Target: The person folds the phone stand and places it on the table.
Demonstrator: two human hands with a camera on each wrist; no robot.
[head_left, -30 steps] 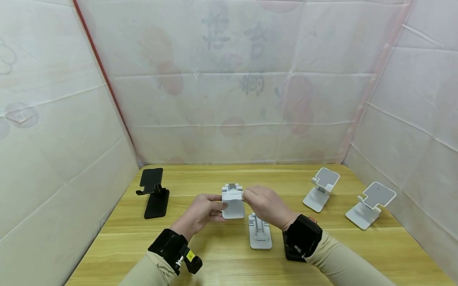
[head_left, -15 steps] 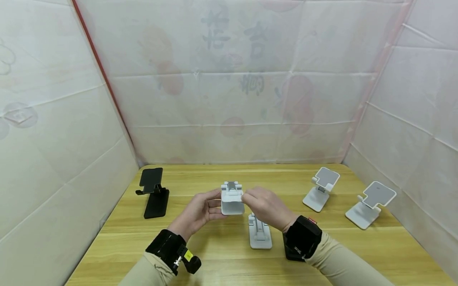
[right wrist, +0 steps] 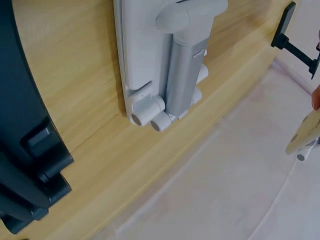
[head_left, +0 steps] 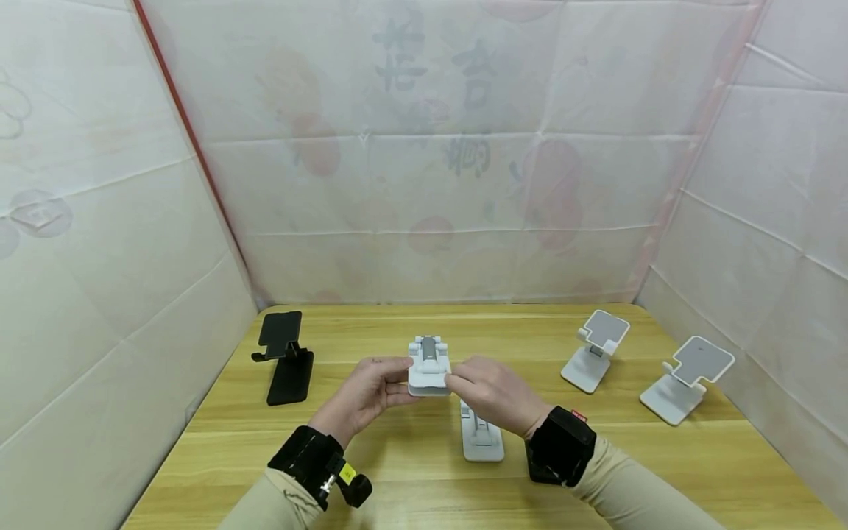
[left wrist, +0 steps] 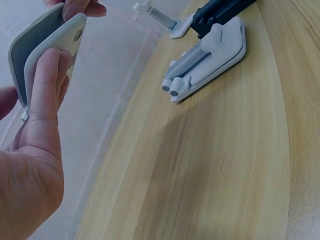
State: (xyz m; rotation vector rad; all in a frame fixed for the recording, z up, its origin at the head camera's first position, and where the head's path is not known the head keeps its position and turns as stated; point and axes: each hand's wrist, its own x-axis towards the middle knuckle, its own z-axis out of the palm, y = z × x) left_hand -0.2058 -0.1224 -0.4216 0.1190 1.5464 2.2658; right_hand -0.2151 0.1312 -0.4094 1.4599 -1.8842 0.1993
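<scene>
Hands around white stand, folded stand beneath.

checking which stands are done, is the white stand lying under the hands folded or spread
Folded. The white stand lies flat on the table; the right wrist view shows its arm laid along the base, hinge knuckles side by side.

Bare hands, beige sleeves, black wrist straps, the left strap with a yellow tag.

I am looking at a light wooden plank tabletop stretching beneath the hands, while pale translucent sheet walls with faded red prints are enclosing it beyond and beside them, glowing evenly.
</scene>
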